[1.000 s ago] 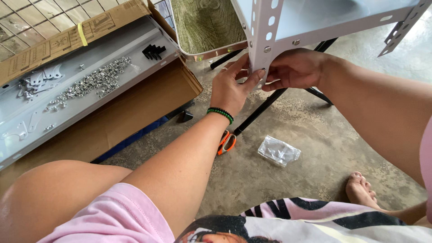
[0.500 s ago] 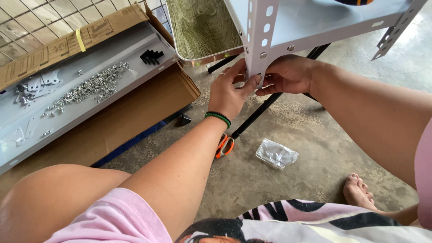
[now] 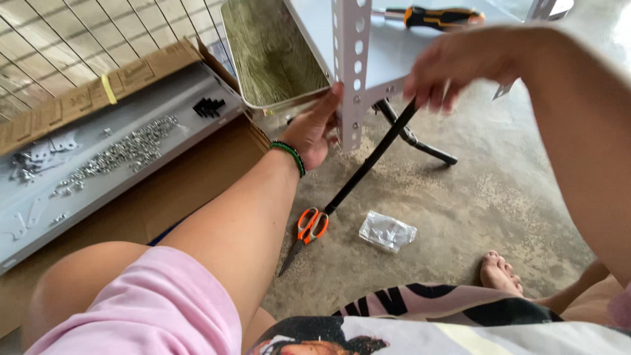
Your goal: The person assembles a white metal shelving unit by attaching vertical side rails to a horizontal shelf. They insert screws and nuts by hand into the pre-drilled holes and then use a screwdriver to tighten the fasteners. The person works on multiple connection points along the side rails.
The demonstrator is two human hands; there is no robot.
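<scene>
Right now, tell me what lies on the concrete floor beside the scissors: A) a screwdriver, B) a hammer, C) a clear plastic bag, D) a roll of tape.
C: a clear plastic bag lies on the floor just right of the orange-handled scissors; the screwdriver rests up on the shelf instead.

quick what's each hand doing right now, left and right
Left hand: fingers closed on the white perforated post, near its lower end.
Right hand: blurred, fingers curled by the grey shelf edge; cannot tell if it grips anything.
</scene>
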